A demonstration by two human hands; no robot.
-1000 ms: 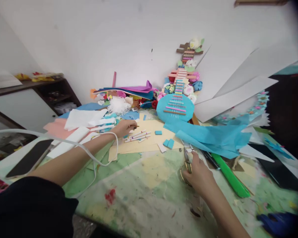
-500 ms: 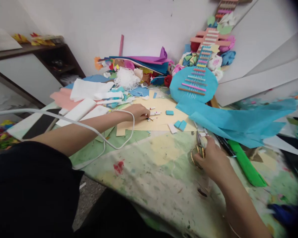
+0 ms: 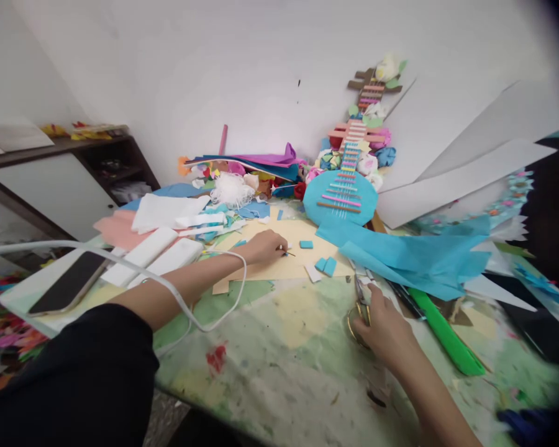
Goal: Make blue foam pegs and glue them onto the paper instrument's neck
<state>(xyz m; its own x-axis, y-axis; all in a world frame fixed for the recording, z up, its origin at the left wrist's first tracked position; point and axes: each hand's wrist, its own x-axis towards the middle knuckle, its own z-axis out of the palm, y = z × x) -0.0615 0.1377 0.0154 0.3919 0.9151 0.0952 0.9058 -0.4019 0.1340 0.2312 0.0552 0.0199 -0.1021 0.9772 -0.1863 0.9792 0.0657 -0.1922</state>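
My left hand (image 3: pixel 266 248) rests over the cream paper sheet (image 3: pixel 289 267), fingers pinched together. A thin dark stick (image 3: pixel 289 253) pokes out from its fingertips; its kind is not clear. Just right of it lie a small blue block (image 3: pixel 306 244), two blue folded pieces (image 3: pixel 326 266) and a white piece (image 3: pixel 312 273). My right hand (image 3: pixel 387 326) is closed on the gold-handled scissors (image 3: pixel 356 323), thumb at the loops, blades pointing away from me. White scraps (image 3: pixel 366 280) lie at its fingertips.
A blue paper guitar shape (image 3: pixel 340 202) leans at the back, blue crepe paper (image 3: pixel 414 257) trailing right. A green roll (image 3: pixel 447 335) lies beside my right hand. A white cable (image 3: pixel 168 298) loops across my left forearm. A phone (image 3: pixel 69 282) lies at far left.
The view has tilted up, so the table sits lower in the picture. My left hand has shifted slightly right over the white pens, now mostly hidden. My right hand stays at the scissors.
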